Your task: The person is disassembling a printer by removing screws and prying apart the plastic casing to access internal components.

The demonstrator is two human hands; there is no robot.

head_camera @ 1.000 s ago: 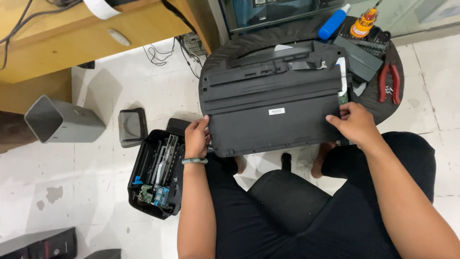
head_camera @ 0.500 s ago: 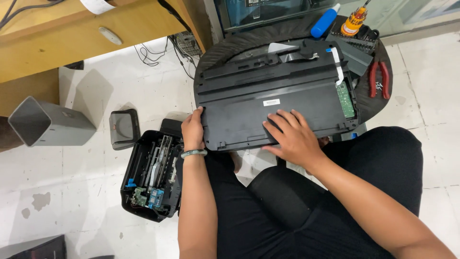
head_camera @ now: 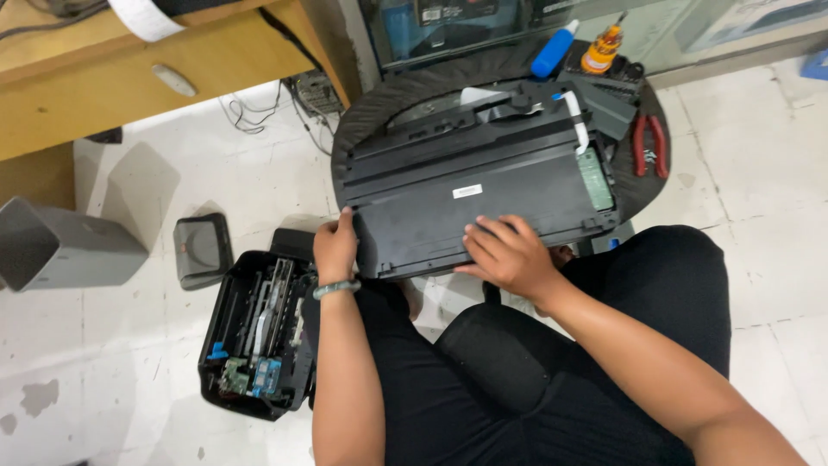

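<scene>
Printer casing (head_camera: pixel 483 185) — black, flat — lies on a round black table (head_camera: pixel 362 112). Left hand (head_camera: pixel 335 248) grips its near-left corner; right hand (head_camera: pixel 509 255) rests open-palmed on its near edge. Beyond the casing: red pliers (head_camera: pixel 649 145), blue bottle (head_camera: pixel 552 52). Left of it, on the floor — an opened printer body (head_camera: pixel 259 332).

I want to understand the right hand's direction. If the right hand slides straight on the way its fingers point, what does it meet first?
The right hand lies flat on the black printer panel, fingers pointing up-left. Going on, it would probably first cross the small white label, then the raised ridge behind it; depth is unclear.
</scene>
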